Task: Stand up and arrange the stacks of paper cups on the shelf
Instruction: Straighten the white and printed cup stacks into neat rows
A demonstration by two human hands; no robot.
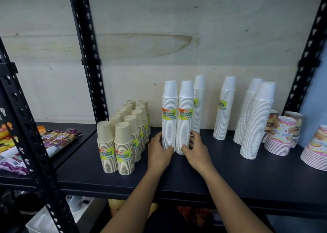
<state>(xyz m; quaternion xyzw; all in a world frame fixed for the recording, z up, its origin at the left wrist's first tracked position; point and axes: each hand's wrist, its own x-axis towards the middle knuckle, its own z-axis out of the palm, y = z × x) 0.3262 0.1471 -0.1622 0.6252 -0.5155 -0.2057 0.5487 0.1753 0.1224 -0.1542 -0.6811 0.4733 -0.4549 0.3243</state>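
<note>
While your left hand (160, 151) wraps the foot of one tall white cup stack (169, 121) and your right hand (196, 148) wraps its twin (185, 125), the head view shows your fingers curled round each base. Both stacks stand upright and touching on the shelf (177, 177), just right of the brown cup stacks (123, 144). Expect them to be light, top-heavy, likely slick under the wrap, and easily crushed. Grip low, squeeze gently, and slide rather than lift.
</note>
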